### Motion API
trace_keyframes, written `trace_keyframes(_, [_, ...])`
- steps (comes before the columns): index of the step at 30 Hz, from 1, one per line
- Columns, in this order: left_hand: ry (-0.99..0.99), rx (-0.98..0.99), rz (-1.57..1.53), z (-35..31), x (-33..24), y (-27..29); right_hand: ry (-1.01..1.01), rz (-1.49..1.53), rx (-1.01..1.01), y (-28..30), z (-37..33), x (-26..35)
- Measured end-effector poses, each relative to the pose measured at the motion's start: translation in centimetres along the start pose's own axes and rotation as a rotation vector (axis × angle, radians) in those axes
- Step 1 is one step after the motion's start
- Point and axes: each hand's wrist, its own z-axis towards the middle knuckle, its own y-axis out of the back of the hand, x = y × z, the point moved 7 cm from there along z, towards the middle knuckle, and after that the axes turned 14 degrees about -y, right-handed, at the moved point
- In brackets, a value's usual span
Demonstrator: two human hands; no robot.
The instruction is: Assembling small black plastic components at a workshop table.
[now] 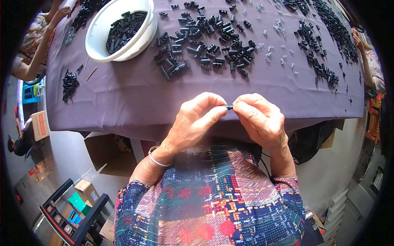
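My left hand (195,119) and my right hand (262,119) meet just above the near edge of the cloth-covered table. Between their fingertips is a small black plastic part (229,107), pinched from both sides; my fingers cover most of it. A white bangle circles my left wrist. Beyond my hands lies a loose spread of black cylindrical plastic pieces (205,37). To its right, small clear springs (269,53) are scattered on the cloth.
A white basin (152,30) of black pieces stands at the far left. Near it lie a small black pile (69,85) and a thin wooden stick (91,74). More black parts (316,57) line the right. Other people's arms (35,61) reach in at both sides. An open cardboard box (111,153) sits below the table.
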Motion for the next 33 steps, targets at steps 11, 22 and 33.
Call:
trace_keyframes(11, [-0.008,-0.006,0.063,0.1,-0.3,-0.2,0.05,0.006,0.011,-0.6,-0.1,-0.4])
trace_keyframes(22, [0.043,-0.049,-0.121,0.3,0.3,0.4,0.045,0.037,-0.008,-1.5,0.8,-0.3])
trace_keyframes(33, [0.015,-0.082,-0.424,0.6,0.8,0.4,-0.14,0.034,-0.175,-1.7,-0.1,-0.2])
